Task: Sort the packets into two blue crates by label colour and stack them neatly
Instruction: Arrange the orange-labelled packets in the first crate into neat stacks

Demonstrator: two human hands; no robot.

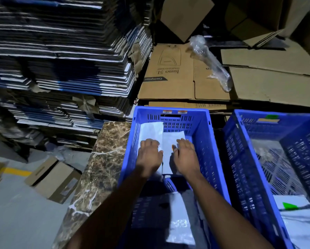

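Two blue crates stand side by side on a marble-topped table. The left crate [202,123] carries orange labels on its far rim and holds white packets [170,146] lying flat. My left hand [149,155] lies flat on the left packet. My right hand [185,157] presses on the right packet, next to a small orange label at its thumb. The right crate [240,159] has a green tag on its far rim. Inside it lie clear plastic and a packet with a green label [290,206]. More packets [181,225] lie near me, below my forearms.
A marble table top [103,169] shows to the left of the crates. Tall stacks of flattened boxes [60,60] rise at the left. Flat cardboard sheets [186,78] and a bubble-wrap roll [211,63] lie behind. A small carton [53,178] sits on the floor.
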